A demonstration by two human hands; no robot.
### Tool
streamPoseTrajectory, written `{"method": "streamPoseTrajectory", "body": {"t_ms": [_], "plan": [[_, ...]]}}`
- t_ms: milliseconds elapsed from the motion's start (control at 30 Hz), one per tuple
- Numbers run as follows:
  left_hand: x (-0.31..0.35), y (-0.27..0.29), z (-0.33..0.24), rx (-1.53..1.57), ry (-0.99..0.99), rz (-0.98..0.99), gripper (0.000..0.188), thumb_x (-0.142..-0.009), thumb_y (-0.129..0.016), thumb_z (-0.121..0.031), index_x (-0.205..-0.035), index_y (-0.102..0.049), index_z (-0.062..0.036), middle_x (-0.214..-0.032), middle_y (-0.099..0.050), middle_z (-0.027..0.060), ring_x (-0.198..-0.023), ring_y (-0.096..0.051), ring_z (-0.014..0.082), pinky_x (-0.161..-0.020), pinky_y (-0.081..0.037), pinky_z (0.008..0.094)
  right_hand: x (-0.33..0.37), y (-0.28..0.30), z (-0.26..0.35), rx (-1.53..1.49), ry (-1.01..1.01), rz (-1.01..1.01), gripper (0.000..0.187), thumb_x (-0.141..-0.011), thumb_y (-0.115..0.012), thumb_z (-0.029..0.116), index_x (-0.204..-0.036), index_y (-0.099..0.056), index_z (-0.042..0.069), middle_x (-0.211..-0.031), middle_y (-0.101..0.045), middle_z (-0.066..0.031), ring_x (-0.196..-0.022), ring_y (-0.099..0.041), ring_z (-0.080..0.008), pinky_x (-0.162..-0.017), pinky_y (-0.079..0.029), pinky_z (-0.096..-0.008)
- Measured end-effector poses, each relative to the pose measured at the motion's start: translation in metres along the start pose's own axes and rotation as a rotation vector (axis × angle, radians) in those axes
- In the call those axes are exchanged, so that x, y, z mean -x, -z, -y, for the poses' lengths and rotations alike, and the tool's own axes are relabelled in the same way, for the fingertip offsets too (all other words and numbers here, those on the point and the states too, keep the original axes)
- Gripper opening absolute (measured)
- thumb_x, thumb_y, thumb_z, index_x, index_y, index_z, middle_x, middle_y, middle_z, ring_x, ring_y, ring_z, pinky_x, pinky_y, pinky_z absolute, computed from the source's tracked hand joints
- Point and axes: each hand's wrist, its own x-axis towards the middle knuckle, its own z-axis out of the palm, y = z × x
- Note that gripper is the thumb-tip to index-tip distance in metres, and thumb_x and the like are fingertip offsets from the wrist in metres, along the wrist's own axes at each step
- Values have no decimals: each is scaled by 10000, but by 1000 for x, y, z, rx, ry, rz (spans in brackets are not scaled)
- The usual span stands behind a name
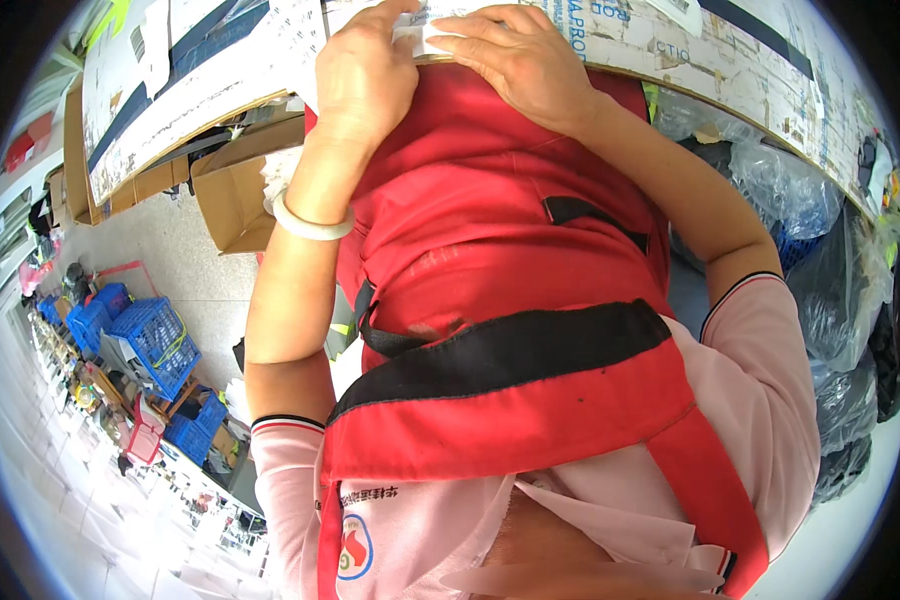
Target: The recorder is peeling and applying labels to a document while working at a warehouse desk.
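At the near edge of a worn white tabletop [660,50], both my hands are at a small white printed piece [417,38], perhaps a label or slip. My left hand [367,75] is closed, its fingers curled and its thumb beside the piece; the fingertips are partly cut off at the upper edge of the view. My right hand [520,62] lies with stretched fingers, their tips reaching onto the piece from the right. What lies under the fingers is hidden.
A dark strip [760,35] crosses the tabletop at right. Below the table stand an open cardboard box [235,195] at left and clear plastic bags [785,190] at right. Blue crates [155,340] stand on the floor farther left. A red apron [510,220] covers my front.
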Motion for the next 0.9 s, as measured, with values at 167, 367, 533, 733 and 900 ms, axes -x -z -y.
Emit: {"method": "streamPoseTrajectory", "body": {"t_ms": [167,367,533,733,900], "plan": [[-4,-3,2,-203,-125,27,310,-771,-577,24,-1073,-629,-25,-922,-653,217,-857,-632,380,-751,-511,413,-4,8,4,-114,-159,141,236,-865,-581,152,-1073,-667,80,-1139,-625,-20,-1002,-537,-200,-897,-388,-330],[0,-6,-1,-291,-195,19,330,-759,-563,34,-1077,-637,-20,-896,-648,224,-799,-628,385,-720,-512,421,1,0,-1,37,17,14,232,-859,-588,155,-1063,-669,77,-1125,-629,-23,-989,-542,-205,-889,-395,-332],[-3,1,1,-177,-1,72,369,-749,-613,19,-1115,-634,-24,-886,-655,195,-790,-634,348,-702,-519,400,2,-1,-1,53,37,-2,245,-859,-590,156,-1076,-667,72,-1143,-626,-22,-990,-541,-207,-882,-404,-332],[15,-1,39,226,290,87,429,-862,-666,-139,-1262,-557,-27,-910,-693,75,-752,-622,102,-712,-515,239,1,-2,1,47,27,-11,253,-859,-589,154,-1086,-664,71,-1167,-620,-21,-1000,-540,-202,-893,-403,-330],[34,-2,30,96,198,5,435,-894,-605,-104,-1315,-511,-47,-1076,-685,119,-868,-670,174,-756,-520,286,1,-4,-1,60,34,-3,258,-866,-584,146,-1104,-654,75,-1166,-616,-34,-1017,-540,-215,-902,-402,-344]]}}
